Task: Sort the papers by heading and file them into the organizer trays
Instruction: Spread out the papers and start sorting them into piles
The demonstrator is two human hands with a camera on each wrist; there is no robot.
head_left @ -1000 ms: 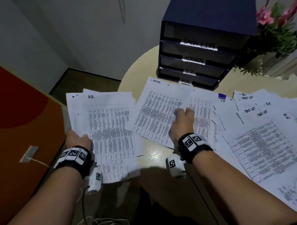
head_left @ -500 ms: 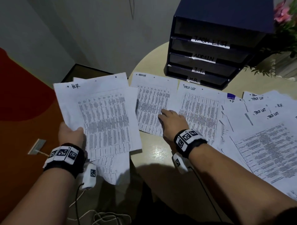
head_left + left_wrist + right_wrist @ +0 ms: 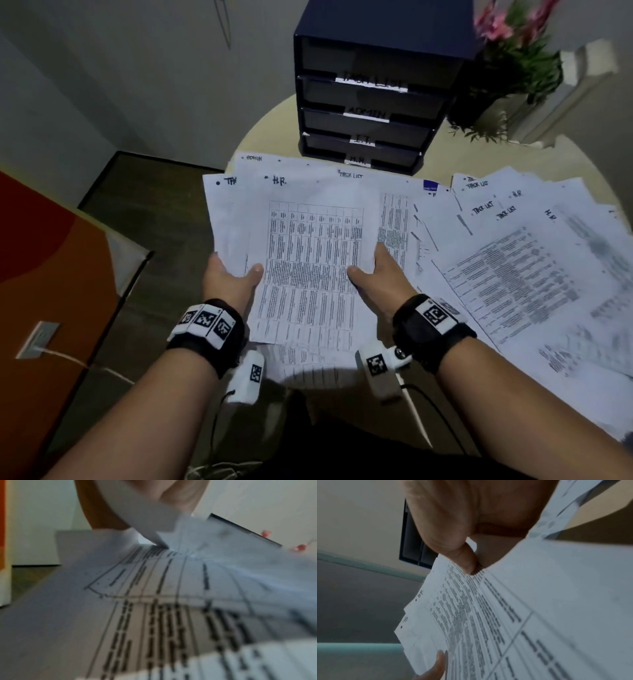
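Both hands hold a small stack of printed papers above the table's near edge. The top sheet is headed "H.R."; a sheet under it shows "TA" at its left corner. My left hand grips the stack's left edge, thumb on top. My right hand pinches the right edge, thumb on the print. The same papers fill the left wrist view. The dark blue organizer stands at the back with trays labelled TASK LIST, ADMIN, I.T. and H.R.
Several loose sheets headed TASK LIST and H.R. are spread over the right of the round table. An ADMIN sheet lies behind the held stack. A potted plant stands right of the organizer. An orange panel is at left.
My left hand carried the H.R. stack from the left to the middle. My right hand left the sheets on the table and took hold of the stack's right edge.
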